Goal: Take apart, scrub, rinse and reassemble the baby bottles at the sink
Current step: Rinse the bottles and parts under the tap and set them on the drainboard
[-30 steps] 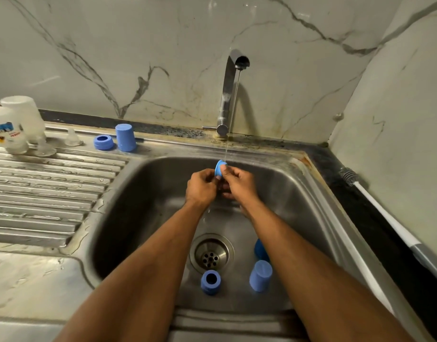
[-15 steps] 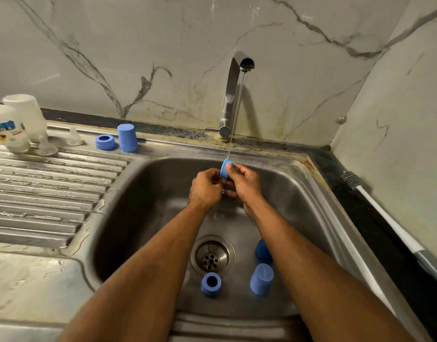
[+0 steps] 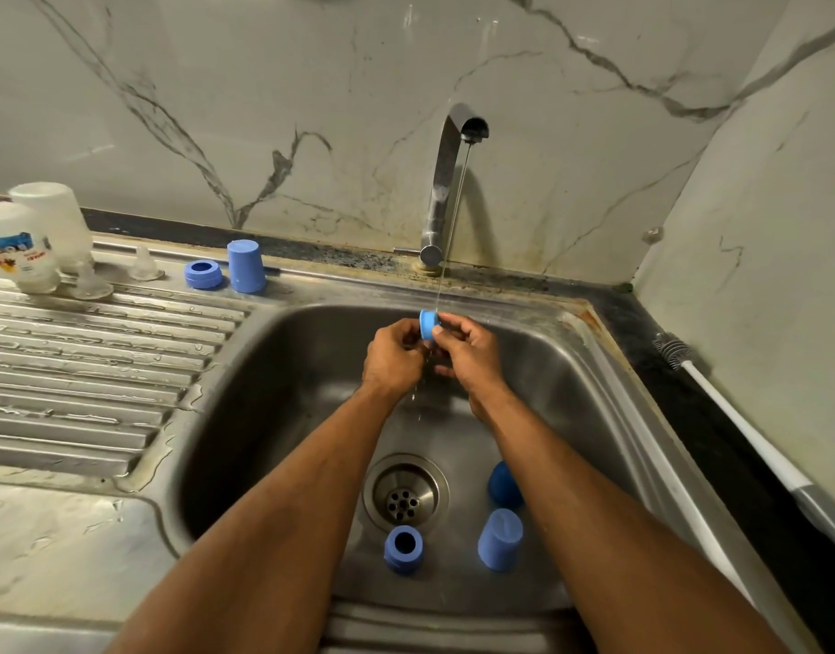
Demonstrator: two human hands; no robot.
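Note:
My left hand [image 3: 392,356] and my right hand [image 3: 469,356] together hold a small blue bottle ring [image 3: 427,324] under a thin stream of water from the tap [image 3: 446,181]. Fingers of both hands curl around the ring over the sink basin [image 3: 283,370]. On the basin floor lie a blue ring [image 3: 403,548], a blue cap [image 3: 500,538] and another blue piece [image 3: 502,483] partly behind my right forearm. On the drainboard stand a blue ring [image 3: 203,274], a blue cap [image 3: 245,265], two clear teats [image 3: 91,281] [image 3: 144,266] and two upturned bottles [image 3: 21,247] [image 3: 52,219].
A bottle brush [image 3: 689,365] with a white handle lies on the dark counter to the right of the sink. The drain [image 3: 405,493] sits in the middle of the basin. The ribbed drainboard [image 3: 75,370] on the left is wet. Marble walls close the back and right.
Both hands stay under the stream and turn the blue ring slightly. The view has shifted a little; nothing else moved.

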